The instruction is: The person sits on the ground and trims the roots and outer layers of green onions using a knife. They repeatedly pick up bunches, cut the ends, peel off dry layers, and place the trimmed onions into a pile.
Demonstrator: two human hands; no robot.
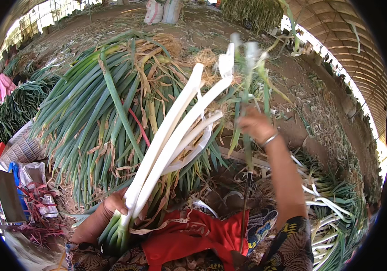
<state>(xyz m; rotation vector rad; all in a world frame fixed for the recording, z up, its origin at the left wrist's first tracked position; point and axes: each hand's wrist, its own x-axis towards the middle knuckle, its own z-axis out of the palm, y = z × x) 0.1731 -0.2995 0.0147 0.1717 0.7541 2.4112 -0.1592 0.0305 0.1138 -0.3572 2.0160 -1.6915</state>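
My left hand is closed around several large green onions, where the white stalks meet the green leaves. Their white ends point up and to the right, and pale outer skin hangs loose beside them. My right hand, blurred and wearing a bangle, is raised to the right of the stalks, at some blurred green and whitish strips; whether it grips them is unclear. Behind the held stalks lies a big heap of unpeeled green onions, roots towards the upper right. A thin dark rod stands by the red cloth on my lap.
White-stalked onions lie piled at the right. At the left are a plastic crate, red ties, clear plastic bags and another leafy heap. Sacks stand far back. Leaf scraps litter the soil floor.
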